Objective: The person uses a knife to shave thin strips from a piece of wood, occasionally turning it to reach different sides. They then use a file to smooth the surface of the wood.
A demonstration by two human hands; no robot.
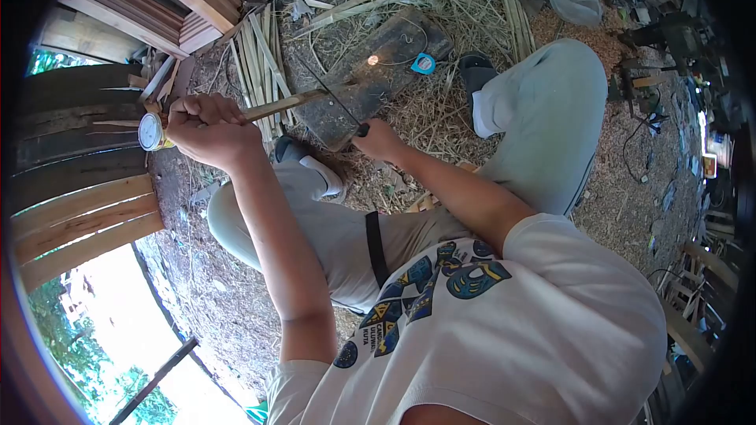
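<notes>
My left hand [206,127] is closed round one end of a thin wooden strip [276,105], which reaches right over a worn wooden block [319,120] on the ground. My right hand [379,142] grips the dark handle of a long thin blade [329,92]. The blade slants up and to the left and crosses the strip near its far end. A blue tape measure [424,64] rests at the right side of a dark plank [398,47] behind the block.
Cut strips [256,51] lie on the ground beyond my left hand. A lidded tin [151,132] stands beside that hand, near the slatted wall [87,216]. A clear plastic bag [573,1] sits by wood shavings at the upper right. My legs flank the block.
</notes>
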